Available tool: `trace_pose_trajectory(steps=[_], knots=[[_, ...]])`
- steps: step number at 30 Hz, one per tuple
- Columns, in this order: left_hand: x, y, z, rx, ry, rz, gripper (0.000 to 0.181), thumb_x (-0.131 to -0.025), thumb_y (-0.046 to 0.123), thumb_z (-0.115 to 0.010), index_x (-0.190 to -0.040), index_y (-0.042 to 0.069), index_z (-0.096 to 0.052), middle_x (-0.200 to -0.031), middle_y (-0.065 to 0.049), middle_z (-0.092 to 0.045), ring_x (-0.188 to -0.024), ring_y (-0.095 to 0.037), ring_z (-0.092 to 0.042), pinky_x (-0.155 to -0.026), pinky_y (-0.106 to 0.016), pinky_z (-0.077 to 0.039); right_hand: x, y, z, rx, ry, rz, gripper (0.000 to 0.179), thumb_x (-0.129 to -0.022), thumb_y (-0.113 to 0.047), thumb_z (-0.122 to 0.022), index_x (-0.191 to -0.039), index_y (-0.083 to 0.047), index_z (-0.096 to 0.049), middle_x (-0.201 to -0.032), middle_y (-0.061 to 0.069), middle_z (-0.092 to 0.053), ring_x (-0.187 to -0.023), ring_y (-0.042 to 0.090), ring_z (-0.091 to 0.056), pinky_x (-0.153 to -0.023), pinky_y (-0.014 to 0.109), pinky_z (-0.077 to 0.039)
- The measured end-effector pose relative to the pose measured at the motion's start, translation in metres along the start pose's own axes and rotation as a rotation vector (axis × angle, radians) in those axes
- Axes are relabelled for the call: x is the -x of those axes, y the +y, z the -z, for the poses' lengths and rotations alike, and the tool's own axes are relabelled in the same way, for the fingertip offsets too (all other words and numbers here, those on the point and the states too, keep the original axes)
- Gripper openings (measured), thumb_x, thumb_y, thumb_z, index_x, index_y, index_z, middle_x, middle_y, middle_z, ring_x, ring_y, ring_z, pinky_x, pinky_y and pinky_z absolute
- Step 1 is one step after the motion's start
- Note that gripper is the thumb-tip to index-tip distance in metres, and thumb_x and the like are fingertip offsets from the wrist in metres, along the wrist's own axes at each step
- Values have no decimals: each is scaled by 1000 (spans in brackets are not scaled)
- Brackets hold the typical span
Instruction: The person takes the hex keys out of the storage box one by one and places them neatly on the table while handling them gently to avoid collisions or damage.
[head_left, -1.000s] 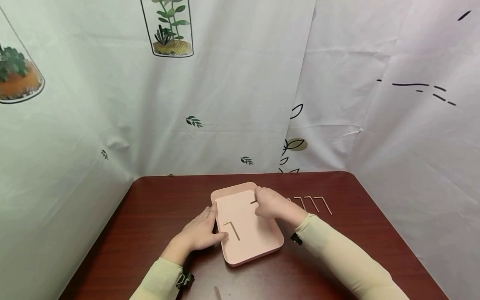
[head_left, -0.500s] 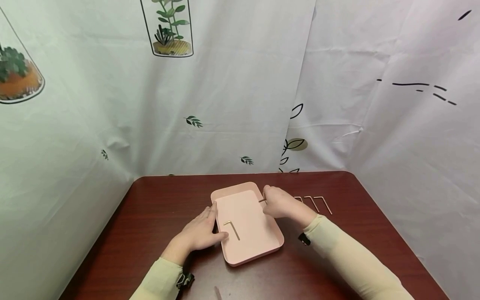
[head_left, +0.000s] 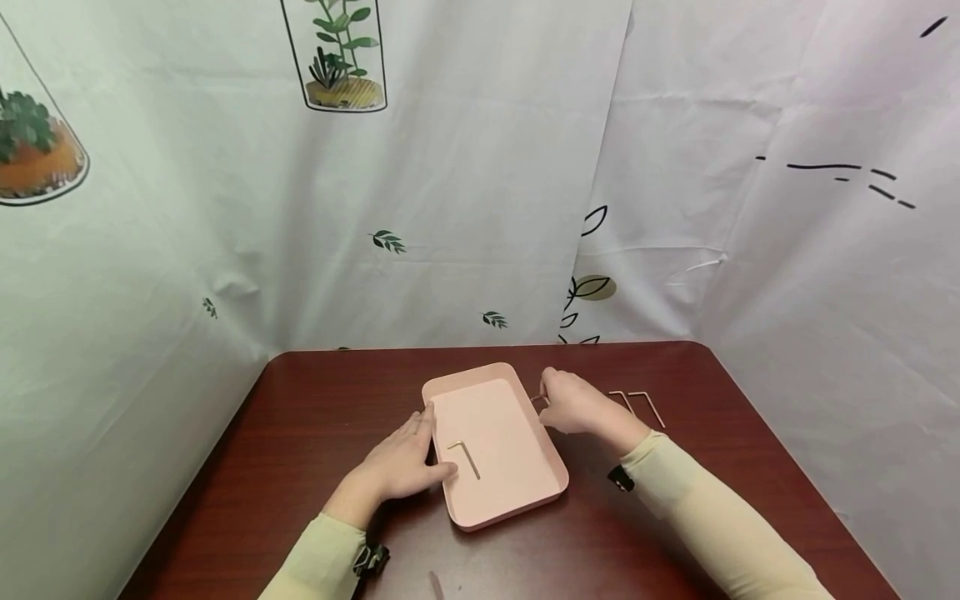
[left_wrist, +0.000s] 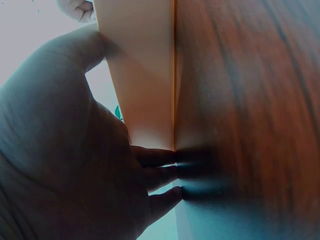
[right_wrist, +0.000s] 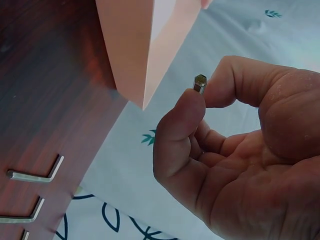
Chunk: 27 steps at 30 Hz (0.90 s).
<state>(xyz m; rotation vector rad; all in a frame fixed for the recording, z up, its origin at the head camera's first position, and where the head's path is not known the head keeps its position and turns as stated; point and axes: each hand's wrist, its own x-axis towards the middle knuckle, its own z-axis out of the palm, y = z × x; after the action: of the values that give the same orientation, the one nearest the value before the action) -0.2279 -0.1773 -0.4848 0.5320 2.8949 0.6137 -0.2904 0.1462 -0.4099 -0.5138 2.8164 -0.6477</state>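
Note:
A pale pink tray (head_left: 498,508) lies at a slant on the table, with one hex key (head_left: 468,460) inside near its left wall. My left hand (head_left: 401,462) rests against the tray's left side, thumb over the rim, other fingers straight along the outside. In the left wrist view, its fingertips (left_wrist: 167,200) touch the tabletop by the wall. My right hand (head_left: 581,404) is just past the tray's right rim. Between thumb and index finger it pinches another hex key (right_wrist: 200,82), its six-sided end showing in the right wrist view.
More hex keys (right_wrist: 35,175) lie in a row on the dark red-brown table (head_left: 337,400), right of the tray and partly behind my right hand. A thin strip-like mark or object (head_left: 436,585) shows at the near edge. White printed cloth (head_left: 465,167) surrounds the table.
My right hand has moved rightward from above the tray to beyond its right rim, keeping the hex key pinched. It now covers more of the row. The left hand and tray stay put.

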Motion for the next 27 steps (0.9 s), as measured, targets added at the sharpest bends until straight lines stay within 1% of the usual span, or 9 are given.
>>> trace_pose_trajectory(steps=[5, 8, 14, 20, 27], knots=[[-1, -1, 0, 0, 3, -5, 118, -99, 58, -73, -172, -14, -15, -174, -36, -32, -164, -49, -30, -131, -56, -33, 1, 6, 2, 20, 22, 27, 27, -81, 0, -70, -102, -5, -56, -78, 8, -61, -57, 18, -58, -55, 31, -46], [-1, -1, 0, -3, 2, -7, 118, -99, 58, -73, -172, -14, -15, -174, -36, -32, -164, -50, -31, -131, -57, -33, 2, 10, 2, 24, 34, 29, 26, -80, 0, -70, -100, -6, -55, -80, 7, -61, -59, 19, -59, -57, 32, -47], [-1, 1, 0, -4, -2, -3, 117, -99, 57, -73, -172, -14, -15, -174, -36, -32, -164, -49, -30, -131, -56, -33, 4, 19, 3, 56, 57, 23, 26, -78, 0, -69, -99, -6, -56, -83, 6, -58, -71, 22, -56, -65, 34, -47], [-1, 1, 0, -9, -2, 0, 117, -99, 57, -73, -172, -13, -15, -174, -36, -32, -164, -49, -31, -131, -57, -34, 6, 25, 4, 75, 73, 15, 26, -78, -1, -71, -98, -7, -56, -83, 6, -58, -73, 23, -56, -66, 35, -47], [-1, 0, 0, -6, -5, 5, 116, -99, 56, -73, -172, -13, -15, -174, -35, -31, -164, -49, -30, -131, -57, -34, 8, 31, 8, 81, 79, 2, 25, -79, -2, -71, -99, -7, -56, -84, 5, -58, -73, 23, -55, -65, 37, -46]])
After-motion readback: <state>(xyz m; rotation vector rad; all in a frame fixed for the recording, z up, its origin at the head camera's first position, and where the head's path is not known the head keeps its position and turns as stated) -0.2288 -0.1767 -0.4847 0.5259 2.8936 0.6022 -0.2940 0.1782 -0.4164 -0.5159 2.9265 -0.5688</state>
